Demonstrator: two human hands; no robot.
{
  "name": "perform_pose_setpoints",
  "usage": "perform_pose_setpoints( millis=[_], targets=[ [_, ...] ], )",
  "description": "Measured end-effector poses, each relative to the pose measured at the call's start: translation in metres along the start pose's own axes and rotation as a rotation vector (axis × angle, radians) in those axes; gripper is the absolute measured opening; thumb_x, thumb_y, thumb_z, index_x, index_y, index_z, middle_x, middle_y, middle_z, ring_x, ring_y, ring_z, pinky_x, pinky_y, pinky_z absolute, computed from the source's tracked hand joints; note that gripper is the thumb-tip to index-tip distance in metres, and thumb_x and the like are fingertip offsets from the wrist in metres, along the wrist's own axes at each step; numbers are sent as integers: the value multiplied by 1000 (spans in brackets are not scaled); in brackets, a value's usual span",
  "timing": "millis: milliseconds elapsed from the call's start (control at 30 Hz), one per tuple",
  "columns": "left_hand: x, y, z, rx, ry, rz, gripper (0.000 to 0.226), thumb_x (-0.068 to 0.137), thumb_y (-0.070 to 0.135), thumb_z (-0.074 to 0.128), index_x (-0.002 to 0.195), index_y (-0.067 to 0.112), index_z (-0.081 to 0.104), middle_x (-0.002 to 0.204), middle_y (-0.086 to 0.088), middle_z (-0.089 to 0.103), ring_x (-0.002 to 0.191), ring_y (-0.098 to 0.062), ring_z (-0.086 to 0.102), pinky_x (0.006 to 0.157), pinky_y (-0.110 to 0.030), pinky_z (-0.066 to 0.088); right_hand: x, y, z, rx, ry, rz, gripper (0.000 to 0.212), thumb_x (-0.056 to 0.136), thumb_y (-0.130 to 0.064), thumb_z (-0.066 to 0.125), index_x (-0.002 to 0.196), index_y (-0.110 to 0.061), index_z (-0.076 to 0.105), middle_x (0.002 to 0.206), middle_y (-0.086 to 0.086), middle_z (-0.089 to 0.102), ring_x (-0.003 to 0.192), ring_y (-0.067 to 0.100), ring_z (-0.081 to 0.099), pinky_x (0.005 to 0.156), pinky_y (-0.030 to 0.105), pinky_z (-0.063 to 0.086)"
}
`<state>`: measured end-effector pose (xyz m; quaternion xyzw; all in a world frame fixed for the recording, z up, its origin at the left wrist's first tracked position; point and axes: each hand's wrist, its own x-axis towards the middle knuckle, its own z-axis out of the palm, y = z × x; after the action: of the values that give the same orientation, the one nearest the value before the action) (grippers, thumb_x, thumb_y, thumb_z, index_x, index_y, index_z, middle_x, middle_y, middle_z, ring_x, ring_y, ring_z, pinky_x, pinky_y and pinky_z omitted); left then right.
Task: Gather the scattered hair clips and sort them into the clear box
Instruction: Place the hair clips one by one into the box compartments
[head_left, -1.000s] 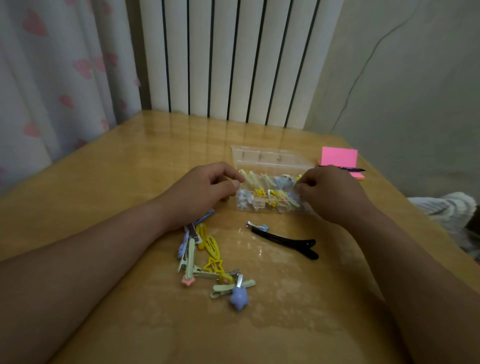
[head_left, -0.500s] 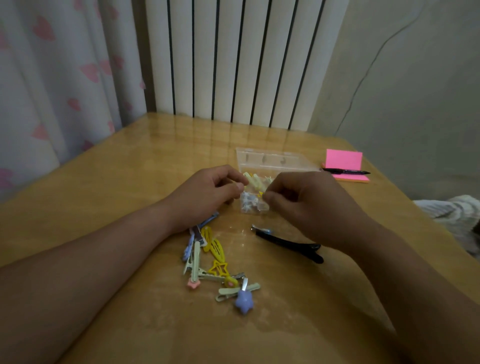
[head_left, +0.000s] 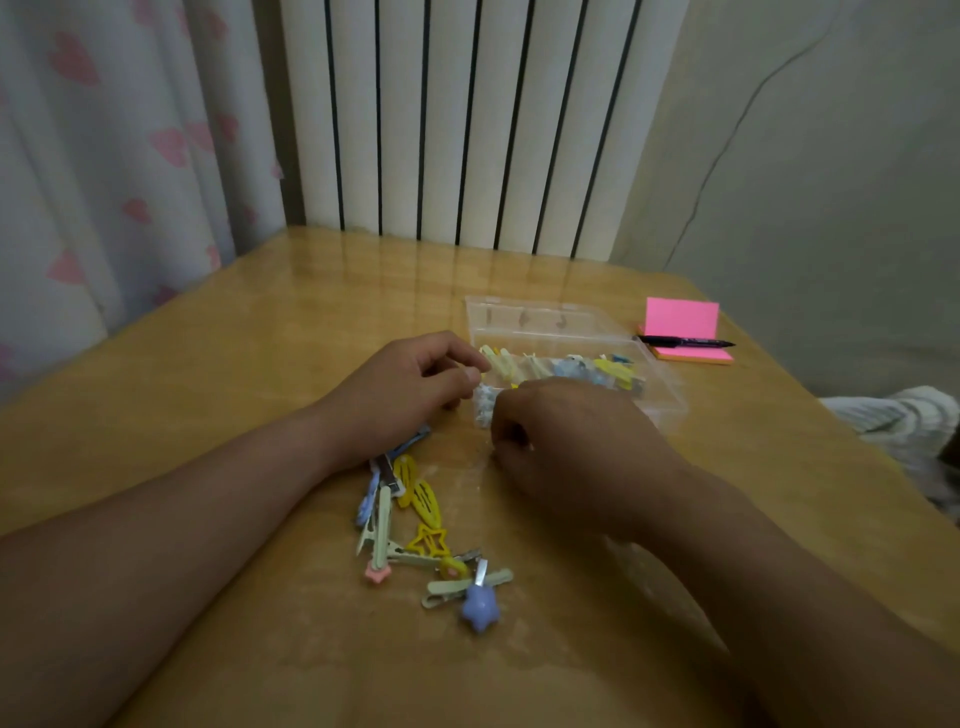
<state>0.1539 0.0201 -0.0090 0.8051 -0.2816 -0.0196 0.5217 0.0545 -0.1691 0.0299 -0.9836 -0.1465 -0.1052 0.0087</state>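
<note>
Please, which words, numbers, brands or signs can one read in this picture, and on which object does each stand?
No text in this picture can be read.
On the black pen: any print on the barrel is too small and blurred to read.
On the pink sticky notes: no writing shows.
On the clear box: no label shows.
On the curtain: only pink hearts, no words.

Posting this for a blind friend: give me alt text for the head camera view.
A left hand and right hand curl beside a clear box holding pastel hair clips on a wooden table. More loose clips lie nearer the viewer; a pen on pink sticky notes sits right of the box.
</note>
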Motion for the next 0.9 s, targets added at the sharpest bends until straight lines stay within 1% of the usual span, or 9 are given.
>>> perform_pose_setpoints(
  millis=[133, 267, 433, 500, 600, 733, 767, 833, 900],
  targets=[
    [0, 0, 0, 11, 4, 6, 15, 105, 25, 66, 113, 31, 77, 101, -2, 76, 98, -22, 72, 98, -45, 57, -2, 1, -2, 33, -50, 1, 16, 100, -39, 55, 106, -33, 69, 102, -11, 68, 93, 14, 64, 79, 38, 58],
    [-1, 1, 0, 12, 2, 4, 15, 105, 25, 66, 114, 30, 77, 101, -2, 76, 99, -23, 71, 99, -47, 57, -1, 0, 0, 35, -117, 19, 21, 101, -37, 55, 119, -35, 67, 113, -10, 67, 103, 16, 64, 87, 38, 56],
    [-2, 3, 0, 12, 3, 5, 15, 105, 23, 66, 115, 27, 77, 100, -5, 76, 99, -25, 71, 98, -45, 56, -2, 3, 2, 73, -156, -28, 34, 108, -33, 48, 141, -33, 53, 132, -4, 58, 118, 19, 59, 96, 38, 50],
    [-2, 3, 0, 14, -3, 2, 16, 105, 23, 66, 116, 27, 77, 102, -5, 76, 99, -25, 71, 98, -45, 56, -3, 2, 2, 128, -136, -39, 32, 108, -30, 46, 138, -34, 55, 130, -5, 55, 114, 18, 59, 94, 36, 50],
    [-2, 3, 0, 11, -6, 0, 16, 105, 22, 65, 116, 26, 76, 103, -6, 76, 100, -26, 71, 99, -47, 56, -2, 3, 4, 207, -80, -54, 22, 105, -27, 51, 124, -36, 60, 117, -9, 56, 101, 12, 58, 86, 33, 51],
    [-2, 3, 0, 17, -5, 2, 14, 105, 26, 66, 114, 30, 76, 103, -4, 77, 100, -25, 72, 101, -50, 57, -1, 11, 3, 405, 19, -4, 13, 100, -30, 65, 110, -38, 66, 102, -19, 64, 91, -3, 58, 73, 12, 42],
    [-3, 4, 0, 16, -3, 2, 14, 104, 27, 66, 113, 31, 76, 102, -4, 77, 100, -25, 72, 100, -51, 57, -1, 15, 0, 482, 67, 30, 11, 100, -31, 68, 108, -38, 67, 99, -19, 66, 91, -5, 59, 72, 11, 43],
    [-3, 5, 0, 15, 0, -6, 14, 105, 28, 66, 112, 33, 76, 101, -4, 76, 99, -25, 71, 100, -51, 57, 1, 26, -10, 613, 202, 108, 8, 99, -29, 68, 105, -34, 68, 96, -16, 70, 90, -4, 64, 75, 13, 48],
    [-4, 5, 1, 12, -3, -14, 14, 105, 29, 65, 113, 32, 76, 102, -5, 75, 100, -24, 71, 100, -49, 57, 1, 45, -19, 699, 342, 216, 6, 99, -25, 68, 105, -27, 68, 93, -11, 74, 86, 0, 68, 77, 20, 54]
  ],
)
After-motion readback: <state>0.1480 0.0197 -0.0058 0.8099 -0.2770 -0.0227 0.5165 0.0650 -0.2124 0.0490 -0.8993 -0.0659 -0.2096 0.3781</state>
